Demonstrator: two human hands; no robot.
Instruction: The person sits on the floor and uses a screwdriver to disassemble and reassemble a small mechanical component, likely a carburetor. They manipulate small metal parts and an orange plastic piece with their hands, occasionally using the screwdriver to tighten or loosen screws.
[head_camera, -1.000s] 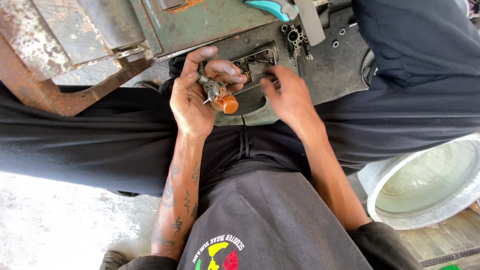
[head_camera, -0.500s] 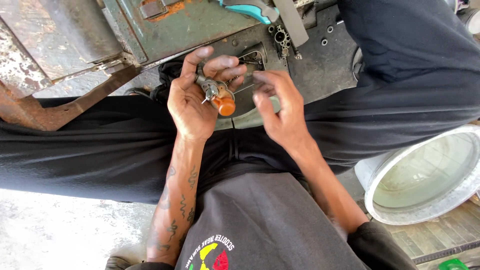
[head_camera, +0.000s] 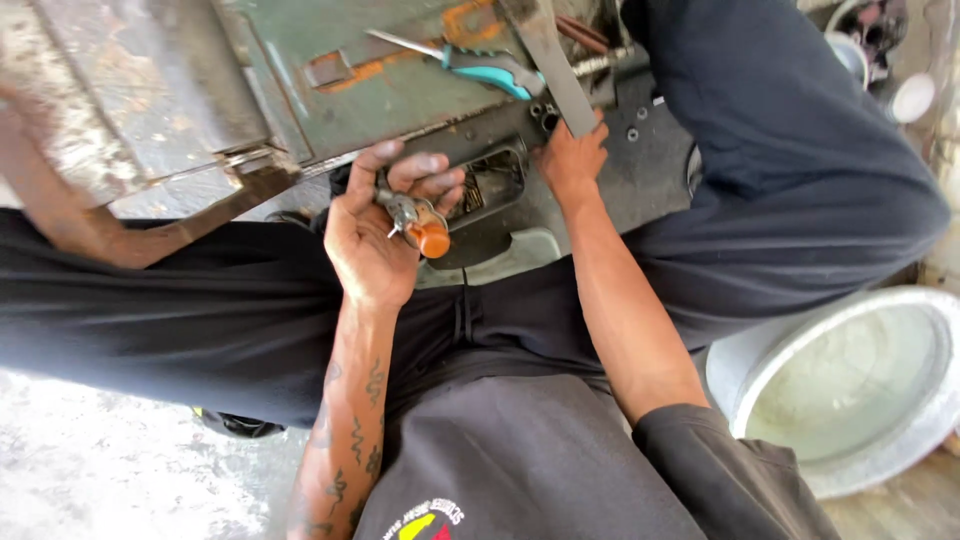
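- The left hand is curled around a small metal part with an orange cap, held above the lap, just in front of the dark machine plate.
- The right hand rests on that plate, fingers closed on the lower end of a flat grey metal bar.
- A teal-handled tool lies on the worn green metal panel — well apart from either hand.
- A pale round basin sits beside the right knee.
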